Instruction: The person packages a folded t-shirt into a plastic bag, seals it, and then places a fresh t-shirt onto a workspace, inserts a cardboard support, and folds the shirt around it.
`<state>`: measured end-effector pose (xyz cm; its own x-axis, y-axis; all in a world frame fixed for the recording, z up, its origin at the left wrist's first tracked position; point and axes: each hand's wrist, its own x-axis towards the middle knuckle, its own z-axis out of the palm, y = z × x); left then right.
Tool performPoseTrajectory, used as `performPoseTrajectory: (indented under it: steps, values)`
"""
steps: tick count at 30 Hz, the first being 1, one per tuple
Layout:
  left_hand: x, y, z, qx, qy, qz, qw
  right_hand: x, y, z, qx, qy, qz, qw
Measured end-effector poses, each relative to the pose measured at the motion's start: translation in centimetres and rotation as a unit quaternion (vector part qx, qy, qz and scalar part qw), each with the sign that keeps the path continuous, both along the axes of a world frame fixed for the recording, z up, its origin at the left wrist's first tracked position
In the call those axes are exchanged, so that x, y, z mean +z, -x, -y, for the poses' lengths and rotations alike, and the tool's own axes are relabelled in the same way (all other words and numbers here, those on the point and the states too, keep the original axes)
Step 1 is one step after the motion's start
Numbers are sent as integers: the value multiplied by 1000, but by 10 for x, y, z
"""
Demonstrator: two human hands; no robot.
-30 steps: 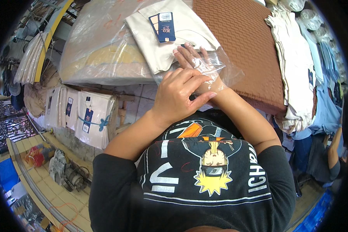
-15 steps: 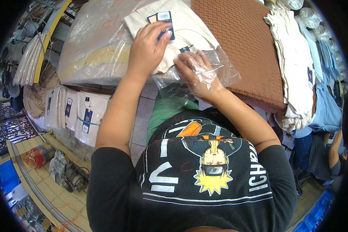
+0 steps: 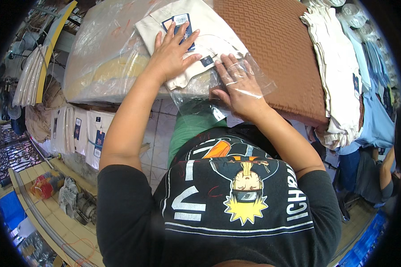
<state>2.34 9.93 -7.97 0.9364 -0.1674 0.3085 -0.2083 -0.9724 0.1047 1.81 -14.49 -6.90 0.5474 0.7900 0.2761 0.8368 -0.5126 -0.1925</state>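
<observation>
Spreading wide, the left hand (image 3: 173, 51) has come forward off the clear plastic bag (image 3: 236, 89) and now presses flat on the folded cream shirt (image 3: 209, 35) — the right hand (image 3: 238, 86), fingers splayed, holds nothing, flat inside the bag's mouth. Both rest on a bench piled with bagged garments (image 3: 102, 62), a brown textured stack (image 3: 272, 49) beside; shelves of shirts (image 3: 80, 133) stand on the left.

One head-worn fisheye view looks steeply down, close over the hands and table (image 3: 272, 53).

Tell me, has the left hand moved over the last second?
Yes. The left hand left the clear plastic bag and went up onto the folded cream garment, by its blue tag.
</observation>
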Motion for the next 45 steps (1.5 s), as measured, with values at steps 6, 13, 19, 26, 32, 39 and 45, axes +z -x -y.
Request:
performPoseTrajectory:
  steps: [6,13,19,26,32,39,45]
  values:
    - [-1,31,7,-46,-35,-51,997,-6,-4,8,-17,6,16,1000]
    - [3,29,9,-50,-24,-67,996,-1,8,30,-54,52,-23,997]
    - [17,21,7,-61,35,-49,996,55,36,85,-12,174,-74,982]
    - [49,-11,-25,49,175,135,974,144,-37,41,16,4,-105,994]
    - [26,-31,16,156,186,106,964,49,-123,-70,11,-195,69,978]
    - [16,-7,14,229,130,49,963,1,-127,-82,-18,-78,47,996]
    - [1,-45,0,236,102,65,964,2,-145,-125,19,-57,98,993]
